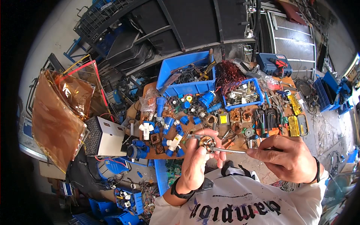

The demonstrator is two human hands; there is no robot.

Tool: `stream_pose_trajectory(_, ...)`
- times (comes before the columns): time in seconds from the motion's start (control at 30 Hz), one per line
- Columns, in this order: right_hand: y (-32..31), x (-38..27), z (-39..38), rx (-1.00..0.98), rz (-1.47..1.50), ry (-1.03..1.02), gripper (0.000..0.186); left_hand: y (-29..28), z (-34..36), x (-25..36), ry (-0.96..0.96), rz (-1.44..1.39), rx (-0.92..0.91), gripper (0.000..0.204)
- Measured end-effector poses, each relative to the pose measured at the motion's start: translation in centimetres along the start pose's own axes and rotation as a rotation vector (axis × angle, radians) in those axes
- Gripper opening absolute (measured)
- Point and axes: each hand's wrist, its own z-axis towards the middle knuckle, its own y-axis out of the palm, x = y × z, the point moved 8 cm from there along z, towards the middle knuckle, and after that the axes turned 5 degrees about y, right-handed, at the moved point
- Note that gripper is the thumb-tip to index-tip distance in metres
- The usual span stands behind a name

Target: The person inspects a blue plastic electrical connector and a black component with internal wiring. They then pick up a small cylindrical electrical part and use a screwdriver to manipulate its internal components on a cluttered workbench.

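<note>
My left hand [195, 165] is closed around a small round metal part [207, 141] with a coppery ring, held up above the bench's near edge. A short grey metal piece [193, 136] sticks out beside it, between thumb and fingers. In my right hand [287, 157] is a screwdriver [232, 150]; its slim metal shaft points left and the tip reaches the round part. The fingers hide its handle. Whether the tip sits in a screw is too small to tell. Near my left hand lies a white and blue plug connector [174, 143].
On the wooden bench [221, 129] lie blue connectors, hex keys [270, 119] and pliers [228, 140]. Behind them stand a large blue bin [183, 90], a blue tray [243, 103] of metal pieces and a red drill [280, 66]. Another connector [146, 130] lies at left.
</note>
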Motion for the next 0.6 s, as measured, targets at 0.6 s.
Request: stream_pose_trajectory(0.6, -0.82, -0.45, 0.09, -0.053, -0.075, -0.085, 0.045, 0.23, -0.28, -0.49, -0.117, -0.027, -0.013, 0.044)
